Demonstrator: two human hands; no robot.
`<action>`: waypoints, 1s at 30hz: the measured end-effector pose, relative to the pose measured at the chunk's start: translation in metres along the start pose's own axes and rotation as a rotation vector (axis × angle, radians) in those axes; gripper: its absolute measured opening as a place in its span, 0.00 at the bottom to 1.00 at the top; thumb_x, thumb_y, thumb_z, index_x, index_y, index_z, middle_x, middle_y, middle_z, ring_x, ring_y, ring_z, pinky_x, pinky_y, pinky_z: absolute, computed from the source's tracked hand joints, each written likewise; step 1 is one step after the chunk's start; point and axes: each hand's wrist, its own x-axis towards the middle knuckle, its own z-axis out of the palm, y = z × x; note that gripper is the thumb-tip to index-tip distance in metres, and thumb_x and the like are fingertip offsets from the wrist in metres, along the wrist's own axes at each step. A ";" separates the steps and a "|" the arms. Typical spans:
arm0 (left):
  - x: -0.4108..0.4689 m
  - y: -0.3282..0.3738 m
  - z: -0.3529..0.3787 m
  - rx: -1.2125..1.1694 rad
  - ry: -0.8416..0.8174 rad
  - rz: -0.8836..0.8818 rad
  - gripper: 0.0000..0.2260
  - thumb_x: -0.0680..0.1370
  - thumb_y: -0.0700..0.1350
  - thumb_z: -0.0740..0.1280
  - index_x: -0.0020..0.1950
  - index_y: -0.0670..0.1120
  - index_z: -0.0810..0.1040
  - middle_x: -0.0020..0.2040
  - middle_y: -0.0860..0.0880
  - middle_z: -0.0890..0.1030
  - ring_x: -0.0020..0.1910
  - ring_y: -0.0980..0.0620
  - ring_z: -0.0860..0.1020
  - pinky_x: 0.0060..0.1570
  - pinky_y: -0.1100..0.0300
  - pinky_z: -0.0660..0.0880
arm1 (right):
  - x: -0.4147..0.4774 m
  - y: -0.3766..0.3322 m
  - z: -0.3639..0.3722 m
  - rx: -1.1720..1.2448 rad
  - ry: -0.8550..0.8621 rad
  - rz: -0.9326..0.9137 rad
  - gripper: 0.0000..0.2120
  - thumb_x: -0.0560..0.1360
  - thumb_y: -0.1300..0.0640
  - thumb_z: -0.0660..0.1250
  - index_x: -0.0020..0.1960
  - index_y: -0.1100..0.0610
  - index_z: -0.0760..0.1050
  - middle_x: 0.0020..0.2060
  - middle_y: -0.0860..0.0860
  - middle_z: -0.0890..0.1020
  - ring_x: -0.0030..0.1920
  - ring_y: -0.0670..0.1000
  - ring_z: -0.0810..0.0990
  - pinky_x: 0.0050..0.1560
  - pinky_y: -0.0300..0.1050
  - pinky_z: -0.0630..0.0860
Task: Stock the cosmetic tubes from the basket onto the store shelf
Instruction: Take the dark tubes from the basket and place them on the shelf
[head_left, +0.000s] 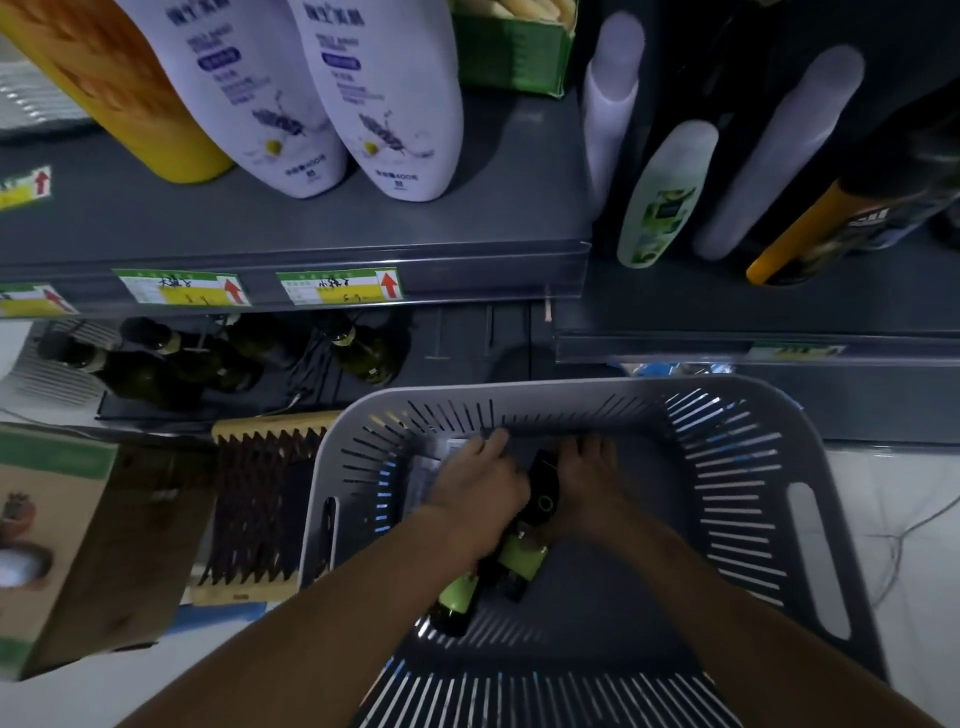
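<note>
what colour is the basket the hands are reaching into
Grey, with slotted walls; the basket shows clearly in the head view, both hands inside it.

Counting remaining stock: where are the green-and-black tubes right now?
Head view, lower centre: the tubes lie on the grey basket floor, under the left hand and beside the right hand.

Two white bottles (332, 98) stood beside a yellow bottle (104, 88) near a green carton (511, 52). Dark glass bottles (171, 358) lay lower down; a cardboard box (78, 540) and wooden lattice (260, 509) rested on the floor
</note>
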 end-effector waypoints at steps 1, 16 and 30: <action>-0.001 -0.003 -0.004 0.003 0.008 0.005 0.17 0.73 0.46 0.72 0.61 0.45 0.80 0.59 0.45 0.80 0.69 0.41 0.64 0.66 0.50 0.63 | 0.000 0.000 -0.002 -0.010 -0.020 0.016 0.62 0.52 0.37 0.85 0.76 0.59 0.58 0.72 0.60 0.62 0.73 0.62 0.59 0.75 0.56 0.63; -0.047 0.002 -0.057 -0.280 0.057 -0.072 0.10 0.78 0.39 0.67 0.59 0.44 0.80 0.59 0.42 0.81 0.58 0.40 0.80 0.53 0.50 0.77 | -0.075 0.010 -0.056 0.087 0.228 -0.031 0.06 0.73 0.50 0.73 0.45 0.53 0.82 0.42 0.48 0.84 0.47 0.52 0.83 0.48 0.46 0.78; -0.105 -0.034 -0.197 -0.362 0.364 -0.065 0.16 0.74 0.40 0.69 0.58 0.55 0.82 0.52 0.49 0.84 0.53 0.42 0.82 0.51 0.49 0.80 | -0.197 -0.032 -0.202 -0.186 0.392 -0.173 0.12 0.80 0.55 0.64 0.38 0.53 0.69 0.30 0.48 0.69 0.34 0.54 0.69 0.35 0.48 0.63</action>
